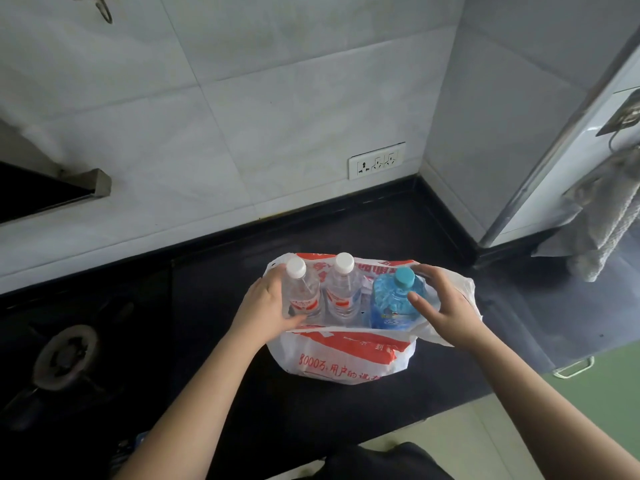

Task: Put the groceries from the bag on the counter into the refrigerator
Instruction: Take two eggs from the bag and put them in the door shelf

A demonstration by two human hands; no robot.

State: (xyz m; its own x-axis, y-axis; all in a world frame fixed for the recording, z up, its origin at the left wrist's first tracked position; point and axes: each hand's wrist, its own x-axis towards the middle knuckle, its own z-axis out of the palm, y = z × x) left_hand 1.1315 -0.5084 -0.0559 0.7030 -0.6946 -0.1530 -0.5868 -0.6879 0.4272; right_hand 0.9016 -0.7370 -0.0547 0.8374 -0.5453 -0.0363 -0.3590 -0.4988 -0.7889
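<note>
A white plastic bag (pixel 346 355) with red print stands on the black counter (pixel 242 306). Upright in it are two clear water bottles with white caps and a squat blue bottle (pixel 389 303) with a teal cap. My left hand (pixel 268 306) wraps the left clear bottle (pixel 301 292) from its left side. The second clear bottle (pixel 341 289) stands untouched in the middle. My right hand (pixel 443 306) curves around the right side of the blue bottle, thumb on its front, fingers behind its cap. The refrigerator (pixel 575 168) stands at the right, its door shut.
A gas burner (pixel 65 355) sits in the counter at the left. A wall socket (pixel 376 161) is on the tiled wall behind the bag. A grey towel (pixel 602 220) hangs on the refrigerator's side. The counter's front edge runs below the bag.
</note>
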